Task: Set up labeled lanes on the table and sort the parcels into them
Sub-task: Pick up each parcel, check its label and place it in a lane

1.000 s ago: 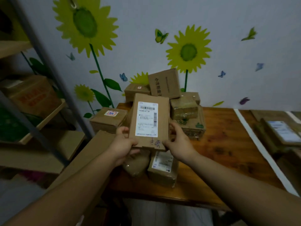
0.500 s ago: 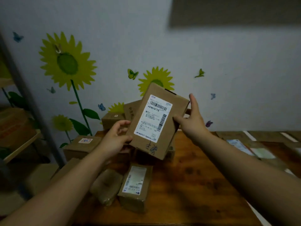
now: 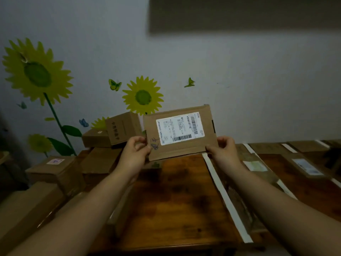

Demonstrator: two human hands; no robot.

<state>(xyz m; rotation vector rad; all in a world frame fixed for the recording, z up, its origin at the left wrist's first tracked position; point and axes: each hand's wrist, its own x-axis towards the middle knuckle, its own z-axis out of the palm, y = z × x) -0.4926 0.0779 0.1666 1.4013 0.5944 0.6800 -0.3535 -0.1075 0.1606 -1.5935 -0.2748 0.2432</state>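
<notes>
Wooden table [image 3: 175, 200], sunflower wall [image 3: 239, 80] behind held parcel [image 3: 180, 148].

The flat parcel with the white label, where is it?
Head view, centre: the parcel is held above the wooden table, the left hand gripping its left edge and the right hand its right edge, the pile of boxes to its left.

The print on the white label [image 3: 180, 131] of the held parcel [image 3: 177, 154] is too small to read, and the pen marks beside it are illegible. The cardboard hides some fingers of the left hand [image 3: 135, 154] and the right hand [image 3: 224, 150]. Flat parcels [image 3: 302, 166] at the right are blurred, their labels unreadable, the farthest cut off by the frame edge. Dim boxes [image 3: 27, 209] at lower left run out of view
</notes>
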